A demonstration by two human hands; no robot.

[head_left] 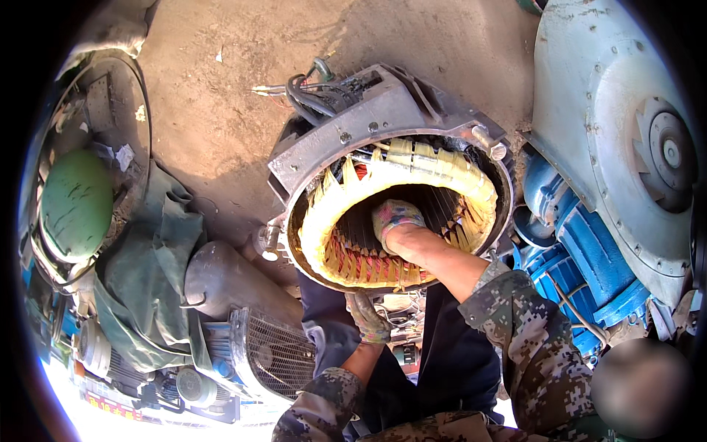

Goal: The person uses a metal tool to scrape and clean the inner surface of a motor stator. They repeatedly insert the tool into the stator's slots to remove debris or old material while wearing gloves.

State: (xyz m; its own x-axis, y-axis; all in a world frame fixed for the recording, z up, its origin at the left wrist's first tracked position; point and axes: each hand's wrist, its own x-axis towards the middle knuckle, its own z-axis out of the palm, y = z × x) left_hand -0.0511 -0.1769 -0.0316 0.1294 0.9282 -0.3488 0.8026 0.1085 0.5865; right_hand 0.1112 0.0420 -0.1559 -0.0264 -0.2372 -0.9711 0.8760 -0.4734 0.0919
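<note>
A large electric motor stator (405,163) stands before me in a grey metal housing (361,125), its open end facing me. Yellowish tape wraps its ring of windings, with red showing between the wraps along the lower side. My right hand (398,221), in a patterned work glove, reaches into the dark bore; its fingers are hidden, so any held thing cannot be made out. Below the housing's lower rim, my left hand (370,321), gloved too, rests with fingers stretched up against the edge. Black cables (313,99) come out of the housing's top left.
Blue motors (589,250) and a big grey round cover (604,96) stand to the right. On the left are a green rounded object (77,202), a dark green tarp (147,272), a grey cylinder (236,283) and a mesh-covered guard (276,353). A blurred round patch (641,387) shows lower right.
</note>
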